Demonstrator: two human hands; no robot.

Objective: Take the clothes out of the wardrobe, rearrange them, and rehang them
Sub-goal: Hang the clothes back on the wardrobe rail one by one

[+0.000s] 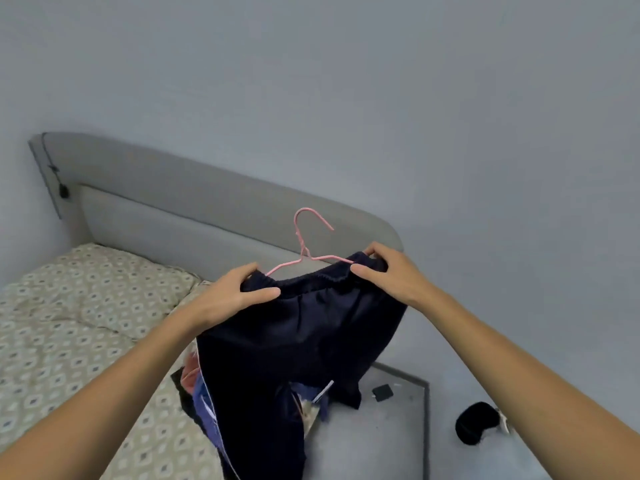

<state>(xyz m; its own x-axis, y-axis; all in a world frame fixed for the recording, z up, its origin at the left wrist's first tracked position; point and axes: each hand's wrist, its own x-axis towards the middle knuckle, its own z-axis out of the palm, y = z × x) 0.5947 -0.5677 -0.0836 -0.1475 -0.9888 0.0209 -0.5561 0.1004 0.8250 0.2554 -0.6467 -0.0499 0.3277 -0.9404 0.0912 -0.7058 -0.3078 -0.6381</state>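
At far left, a grey headboard [194,206] w/ a small black clip and cord on its end runs diagonally along the blue-grey wall [346,81]. Below it lies the bed [69,327], covered w/ a cream quilt in a small diamond print. Next, approx mid-frame, the left hand [239,292] grips the left end of the waistband of the dark navy shorts [304,337], thumb across the front, fingers curled over the top edge. Shorts are held up in the air over the bed's right edge, waistband stretched between both hands, legs hanging down. A pink wire hanger [304,251] sits inside the waistband: hook and neck stick up above the fabric, left shoulder wire shows beside the left hand, right shoulder wire runs into the band by the right hand. Under the shorts, a pile of clothes [204,400] on the bed – pink, blue, black bits, partly hidden. Right hand [384,271] pinches the waistband's right end, thumb in front, fingers behind. Further right, a grey mat [408,420] on the floor w/ a small black square [382,392] on it. Beyond, a black rounded item [472,423], partly behind the right forearm; can't tell what it is.
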